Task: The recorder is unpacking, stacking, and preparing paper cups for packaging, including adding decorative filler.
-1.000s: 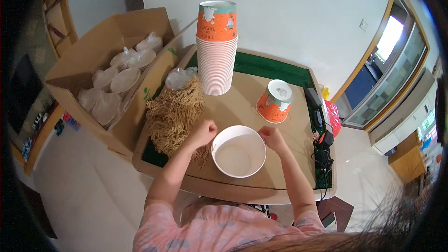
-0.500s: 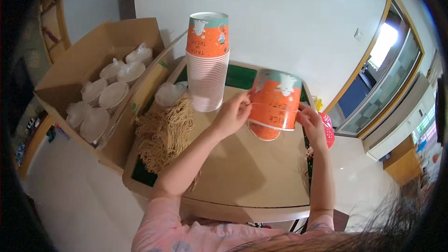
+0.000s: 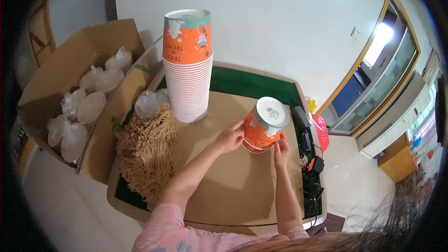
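An orange paper bucket (image 3: 260, 128) with a teal band stands upside down on the right part of the table, its white base (image 3: 272, 111) facing up. It sits over another orange bucket, of which only a rim shows beneath. My left hand (image 3: 230, 139) is closed at its left side, fingertips pinched against it. On the opposite side, my right hand (image 3: 281, 151) also pinches it near the lower edge. A tall stack of upside-down paper buckets (image 3: 189, 84) rises left of my hands, its topmost one orange and teal. Beside that stack lies a heap of tan cords (image 3: 148, 151).
An open cardboard box (image 3: 100, 130) on the left holds several plastic-wrapped stacks of white tubs (image 3: 92, 107). Clear plastic wrap (image 3: 150, 104) lies behind the cords. Black adapters and cables (image 3: 315, 165) line the table's right edge, near a red plastic item (image 3: 320, 133).
Both hands have come down with the orange bucket, which was tilted in the air and now stands upside down over the other one. The view has turned slightly right.
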